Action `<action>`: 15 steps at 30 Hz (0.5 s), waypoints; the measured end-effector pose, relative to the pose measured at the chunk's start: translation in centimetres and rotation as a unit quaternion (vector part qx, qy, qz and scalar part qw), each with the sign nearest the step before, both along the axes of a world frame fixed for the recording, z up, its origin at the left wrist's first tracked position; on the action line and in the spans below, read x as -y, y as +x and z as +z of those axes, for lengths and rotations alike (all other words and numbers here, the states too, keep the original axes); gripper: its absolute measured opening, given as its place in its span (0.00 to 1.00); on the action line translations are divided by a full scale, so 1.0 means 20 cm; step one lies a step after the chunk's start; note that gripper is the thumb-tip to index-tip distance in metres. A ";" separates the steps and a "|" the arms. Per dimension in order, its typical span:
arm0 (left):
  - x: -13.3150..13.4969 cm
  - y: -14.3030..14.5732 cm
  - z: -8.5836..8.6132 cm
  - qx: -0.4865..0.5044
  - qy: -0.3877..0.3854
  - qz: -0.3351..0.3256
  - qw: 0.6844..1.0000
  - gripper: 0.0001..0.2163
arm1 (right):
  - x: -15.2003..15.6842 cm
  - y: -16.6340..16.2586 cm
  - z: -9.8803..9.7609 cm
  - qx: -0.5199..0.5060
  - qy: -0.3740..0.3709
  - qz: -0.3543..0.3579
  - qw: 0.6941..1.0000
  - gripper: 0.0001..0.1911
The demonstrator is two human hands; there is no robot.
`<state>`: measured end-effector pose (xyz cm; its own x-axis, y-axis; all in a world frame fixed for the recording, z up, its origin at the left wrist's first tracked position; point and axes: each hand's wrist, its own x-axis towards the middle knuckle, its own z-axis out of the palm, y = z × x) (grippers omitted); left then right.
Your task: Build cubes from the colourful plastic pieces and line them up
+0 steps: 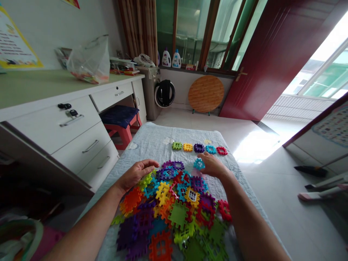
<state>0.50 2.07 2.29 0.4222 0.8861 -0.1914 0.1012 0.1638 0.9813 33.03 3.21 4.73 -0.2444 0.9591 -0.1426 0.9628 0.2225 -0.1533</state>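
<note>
light-blue tile is pinched in the fingers of my right hand, between the heap of tiles and the row of 5. i'd hold it level, rim only; my left hand curves open beside the heap.

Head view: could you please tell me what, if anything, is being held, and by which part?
The right hand holds a blue piece by its right edge; the left hand holds nothing that shows.
</note>
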 end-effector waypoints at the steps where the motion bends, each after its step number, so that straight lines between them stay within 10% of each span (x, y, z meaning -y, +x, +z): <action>1: 0.00 0.00 0.00 -0.003 0.000 0.000 1.000 0.17 | 0.00 0.02 0.01 -0.003 -0.007 -0.002 1.000 0.29; 15: 0.01 0.01 0.00 -0.017 0.009 0.007 1.000 0.17 | 0.23 -0.05 0.00 -0.109 -0.024 0.150 0.982 0.21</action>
<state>0.73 1.93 2.22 0.4040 0.8951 -0.1887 0.1323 0.1470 0.9803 31.94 -1.40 4.63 -0.5452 0.8325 -0.0984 0.7981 0.4795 -0.3649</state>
